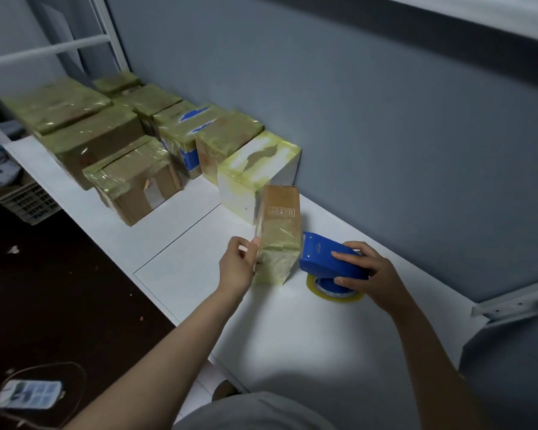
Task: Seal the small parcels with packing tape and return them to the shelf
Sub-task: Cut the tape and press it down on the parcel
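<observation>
A small brown cardboard parcel stands on the white shelf, its near half wrapped in yellowish tape. My left hand holds its left side, thumb against the near edge. To the right of the parcel lies a blue tape dispenser with a roll of clear yellowish tape under it. My right hand grips the dispenser from above, fingers curled over its back. The dispenser's front end sits close against the parcel's right side.
Several taped parcels stand in rows along the shelf's far left, the nearest a white one just behind the brown parcel. A grey wall runs behind. A power strip lies on the dark floor at the lower left.
</observation>
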